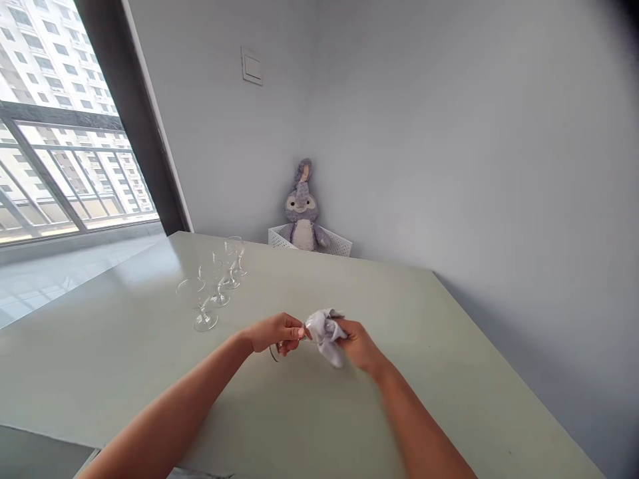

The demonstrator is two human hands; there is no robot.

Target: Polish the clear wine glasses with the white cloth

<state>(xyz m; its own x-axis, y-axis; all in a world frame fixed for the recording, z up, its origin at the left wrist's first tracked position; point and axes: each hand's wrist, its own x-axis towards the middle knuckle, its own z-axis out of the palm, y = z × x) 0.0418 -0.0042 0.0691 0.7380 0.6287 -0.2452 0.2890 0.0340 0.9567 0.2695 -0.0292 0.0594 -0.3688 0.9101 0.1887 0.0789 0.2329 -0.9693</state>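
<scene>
Near the middle of the pale green table (239,399), my left hand (279,334) is closed on the stem of a clear glass (274,352), held sideways with its round foot toward the left. My right hand (357,342) grips a white cloth (327,336), which is bunched around the bowl end of that glass. The cloth hides most of the bowl, and one corner of it hangs down. The two hands are close together just above the tabletop.
Several clear stemmed glasses stand in a row at the left, the nearest glass (205,320) closest to my left forearm. Behind the table's back edge, a purple plush rabbit (302,213) sits in a white basket (341,245). Walls rise behind and right; a window is left.
</scene>
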